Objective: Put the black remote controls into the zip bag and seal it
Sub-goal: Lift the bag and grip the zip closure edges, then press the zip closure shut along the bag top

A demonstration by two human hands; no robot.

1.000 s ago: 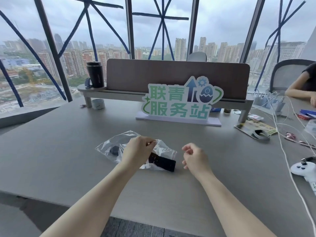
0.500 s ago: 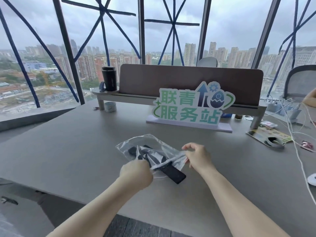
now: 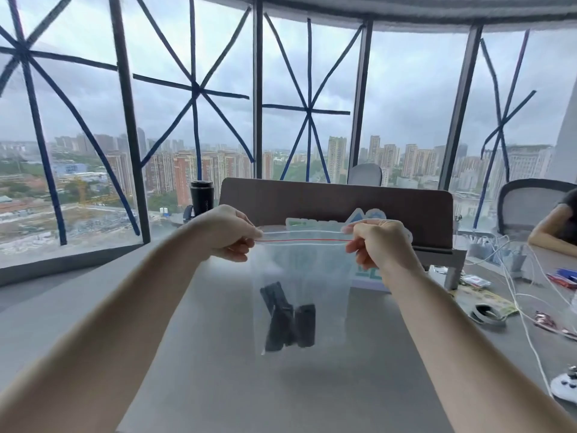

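Note:
A clear zip bag (image 3: 324,276) with a red line along its top strip hangs upright in the air above the grey table (image 3: 218,385). My left hand (image 3: 231,232) pinches the bag's top left corner and my right hand (image 3: 374,242) pinches the top right corner. The zip strip is stretched straight between them. The black remote controls (image 3: 287,317) lie together at the bottom of the bag, leaning against each other. I cannot tell whether the zip is pressed fully closed.
A brown desk divider (image 3: 327,198) with a black tumbler (image 3: 202,196) on its shelf stands behind the bag. A green sign (image 3: 365,273) is partly hidden by the bag. White cables (image 3: 518,295), a tape roll (image 3: 484,314) and a white game controller (image 3: 565,382) lie to the right. A person's arm (image 3: 552,232) rests at the far right.
The bag lay on the table with a remote poking out of its mouth. Now both hands have lifted it upright, and the remotes have slid to the bottom.

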